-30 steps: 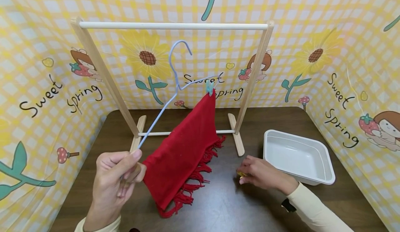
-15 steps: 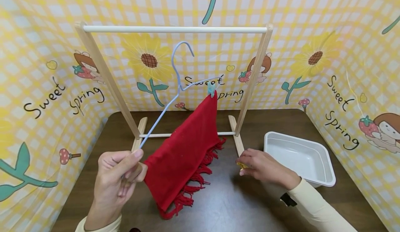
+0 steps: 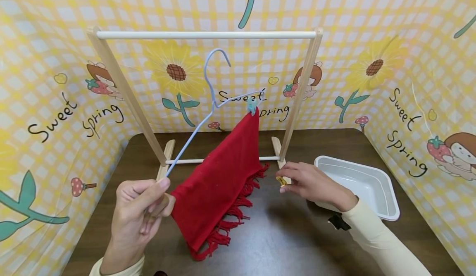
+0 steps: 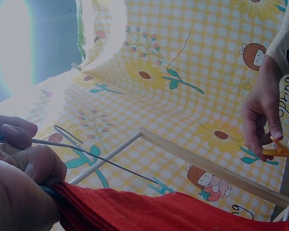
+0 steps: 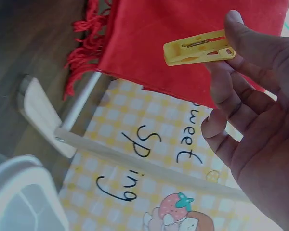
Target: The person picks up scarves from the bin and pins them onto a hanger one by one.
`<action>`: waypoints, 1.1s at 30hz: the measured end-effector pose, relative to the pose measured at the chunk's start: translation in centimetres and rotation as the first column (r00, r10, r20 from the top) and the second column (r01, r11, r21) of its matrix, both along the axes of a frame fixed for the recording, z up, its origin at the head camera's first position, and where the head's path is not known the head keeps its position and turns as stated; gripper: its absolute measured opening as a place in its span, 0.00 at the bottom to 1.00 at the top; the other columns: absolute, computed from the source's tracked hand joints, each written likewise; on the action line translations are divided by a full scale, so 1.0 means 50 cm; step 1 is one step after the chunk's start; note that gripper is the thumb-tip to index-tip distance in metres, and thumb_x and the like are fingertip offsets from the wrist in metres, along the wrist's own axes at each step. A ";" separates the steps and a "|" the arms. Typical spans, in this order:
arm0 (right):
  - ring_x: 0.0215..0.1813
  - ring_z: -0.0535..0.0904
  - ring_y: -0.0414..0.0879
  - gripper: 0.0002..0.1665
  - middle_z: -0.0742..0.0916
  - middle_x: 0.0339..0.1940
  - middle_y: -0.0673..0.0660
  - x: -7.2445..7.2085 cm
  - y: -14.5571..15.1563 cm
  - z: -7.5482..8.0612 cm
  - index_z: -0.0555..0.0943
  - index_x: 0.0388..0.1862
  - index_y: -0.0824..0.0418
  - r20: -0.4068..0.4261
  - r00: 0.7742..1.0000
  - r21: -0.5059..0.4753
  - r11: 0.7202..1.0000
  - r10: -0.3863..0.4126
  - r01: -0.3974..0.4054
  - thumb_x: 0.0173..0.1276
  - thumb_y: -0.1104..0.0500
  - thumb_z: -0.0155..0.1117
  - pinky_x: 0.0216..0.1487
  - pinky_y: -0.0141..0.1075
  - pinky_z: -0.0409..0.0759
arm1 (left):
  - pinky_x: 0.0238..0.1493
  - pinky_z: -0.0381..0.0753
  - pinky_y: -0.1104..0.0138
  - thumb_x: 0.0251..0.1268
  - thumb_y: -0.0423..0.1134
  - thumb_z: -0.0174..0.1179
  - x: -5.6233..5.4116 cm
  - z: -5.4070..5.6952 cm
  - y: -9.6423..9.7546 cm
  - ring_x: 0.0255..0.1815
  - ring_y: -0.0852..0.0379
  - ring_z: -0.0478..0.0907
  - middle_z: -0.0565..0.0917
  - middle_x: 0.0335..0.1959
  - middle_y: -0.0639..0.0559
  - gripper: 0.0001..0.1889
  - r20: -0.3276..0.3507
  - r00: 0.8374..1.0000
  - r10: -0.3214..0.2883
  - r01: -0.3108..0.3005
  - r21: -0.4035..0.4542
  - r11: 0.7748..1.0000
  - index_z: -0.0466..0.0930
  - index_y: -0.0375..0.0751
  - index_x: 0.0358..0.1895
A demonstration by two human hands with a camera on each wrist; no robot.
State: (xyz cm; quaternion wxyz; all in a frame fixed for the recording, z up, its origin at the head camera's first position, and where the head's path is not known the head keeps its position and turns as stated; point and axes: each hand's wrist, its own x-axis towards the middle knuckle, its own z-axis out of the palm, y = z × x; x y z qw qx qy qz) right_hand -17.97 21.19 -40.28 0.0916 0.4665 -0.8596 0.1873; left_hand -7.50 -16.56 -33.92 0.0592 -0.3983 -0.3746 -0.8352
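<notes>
My left hand (image 3: 137, 214) pinches the lower left end of a light-blue wire hanger (image 3: 191, 137) and grips the near corner of a red fringed scarf (image 3: 219, 177). The scarf hangs folded along the hanger, its fringe downward. A teal clothespin (image 3: 252, 104) fastens the scarf's far corner to the hanger's other arm. Right of the scarf, my right hand (image 3: 308, 183) pinches a yellow clothespin (image 5: 197, 48) between thumb and fingers, apart from the cloth. In the right wrist view the clothespin's closed end points away from the fingers.
Behind the hanger stands a wooden rack with a white top rail (image 3: 208, 35) and a lower bar. A white plastic basin (image 3: 390, 193) sits on the dark table (image 3: 275, 239) at the right. Yellow checked cloth (image 3: 238, 3) encloses the back and sides.
My right hand has lifted from low over the table and moved forward with the yellow clothespin, which now shows more clearly. The left hand, hanger and scarf stay nearly still.
</notes>
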 end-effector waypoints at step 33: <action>0.28 0.74 0.32 0.28 0.88 0.45 0.53 -0.026 -0.052 0.076 0.86 0.52 0.59 -0.078 0.991 -0.170 0.978 0.111 -0.123 0.64 0.41 0.68 0.31 0.26 0.77 | 0.13 0.49 0.70 0.68 0.11 0.25 0.004 -0.001 -0.002 0.02 0.62 0.47 0.52 0.03 0.53 0.26 0.003 1.000 -0.005 0.005 -0.009 1.000 0.55 0.35 0.12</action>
